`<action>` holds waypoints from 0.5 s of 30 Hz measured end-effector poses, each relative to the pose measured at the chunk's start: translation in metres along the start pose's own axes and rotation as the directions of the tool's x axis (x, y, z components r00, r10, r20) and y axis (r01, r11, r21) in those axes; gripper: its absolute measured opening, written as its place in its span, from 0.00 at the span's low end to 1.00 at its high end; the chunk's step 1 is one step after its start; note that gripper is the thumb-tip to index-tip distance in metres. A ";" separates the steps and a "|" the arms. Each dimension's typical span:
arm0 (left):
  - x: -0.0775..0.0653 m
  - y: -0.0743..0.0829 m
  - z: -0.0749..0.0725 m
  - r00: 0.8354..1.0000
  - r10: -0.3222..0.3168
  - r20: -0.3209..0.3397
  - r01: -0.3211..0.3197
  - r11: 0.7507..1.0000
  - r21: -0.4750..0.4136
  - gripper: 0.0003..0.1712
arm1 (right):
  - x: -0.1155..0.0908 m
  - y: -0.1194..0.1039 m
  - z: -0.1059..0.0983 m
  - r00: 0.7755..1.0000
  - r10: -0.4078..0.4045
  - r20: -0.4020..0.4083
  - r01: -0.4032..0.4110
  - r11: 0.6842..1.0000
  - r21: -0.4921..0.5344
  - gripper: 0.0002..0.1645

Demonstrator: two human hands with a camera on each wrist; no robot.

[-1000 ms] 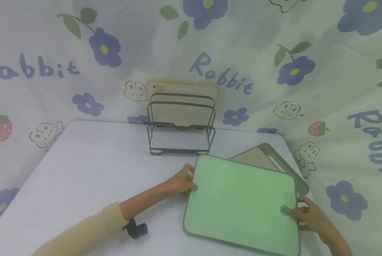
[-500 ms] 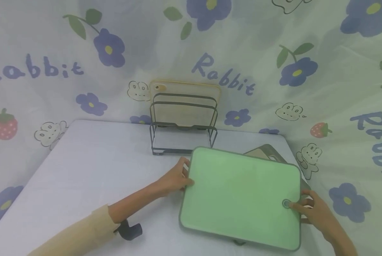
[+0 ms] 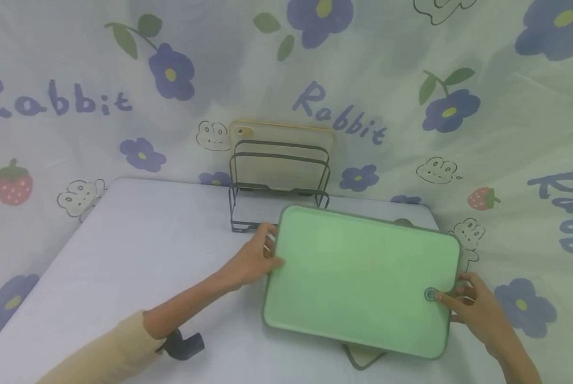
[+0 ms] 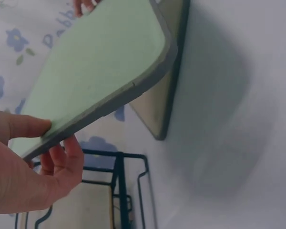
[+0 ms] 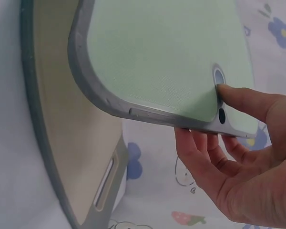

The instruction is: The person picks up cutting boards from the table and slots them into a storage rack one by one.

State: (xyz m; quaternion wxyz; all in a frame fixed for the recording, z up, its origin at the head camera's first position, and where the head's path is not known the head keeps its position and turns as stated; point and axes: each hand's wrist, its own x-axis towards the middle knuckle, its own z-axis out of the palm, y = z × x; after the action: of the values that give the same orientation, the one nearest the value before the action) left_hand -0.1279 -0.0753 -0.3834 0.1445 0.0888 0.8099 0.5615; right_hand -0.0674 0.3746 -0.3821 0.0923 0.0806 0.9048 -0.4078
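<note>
Both hands hold a pale green cutting board (image 3: 363, 282) with a grey rim, raised and slightly tilted over the table. My left hand (image 3: 252, 258) grips its left edge, thumb on the green face and fingers beneath, as the left wrist view confirms. At the opposite edge my right hand (image 3: 480, 309) pinches it, thumb on the small ring (image 5: 219, 76) near the edge and fingertips underneath. Below lies a beige cutting board (image 5: 71, 119) with a grey rim and a slotted handle (image 5: 105, 183); the green board hides most of it in the head view.
A dark wire rack (image 3: 279, 156) stands at the back of the white table (image 3: 137, 240). In its rear slot stands a beige board (image 3: 276, 173) with a yellowish edge. Behind the table hangs a flower-patterned cloth (image 3: 248, 69). A black wrist camera (image 3: 185, 345) sits under the left forearm.
Both hands have raised the green board and moved it farther from me, toward the rack. It now covers the beige board's handle, while that board's near corner has come into view.
</note>
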 end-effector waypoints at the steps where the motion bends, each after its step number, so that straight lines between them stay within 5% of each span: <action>1: -0.001 0.000 -0.002 1.000 0.013 -0.006 -0.013 1.000 0.007 0.31 | 0.000 -0.002 0.000 1.000 -0.016 -0.007 0.016 1.000 0.003 0.47; 15: -0.011 0.011 -0.040 0.991 0.115 -0.070 -0.109 0.991 0.080 0.31 | 0.007 -0.038 0.012 0.975 -0.201 -0.097 0.208 0.976 0.068 0.41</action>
State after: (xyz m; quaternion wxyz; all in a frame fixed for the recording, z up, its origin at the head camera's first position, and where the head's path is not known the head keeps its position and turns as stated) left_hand -0.1311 -0.1103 -0.3582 0.0790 0.1185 0.8292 0.5405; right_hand -0.0817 0.3416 -0.3643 0.0058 0.0087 0.8951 -0.4457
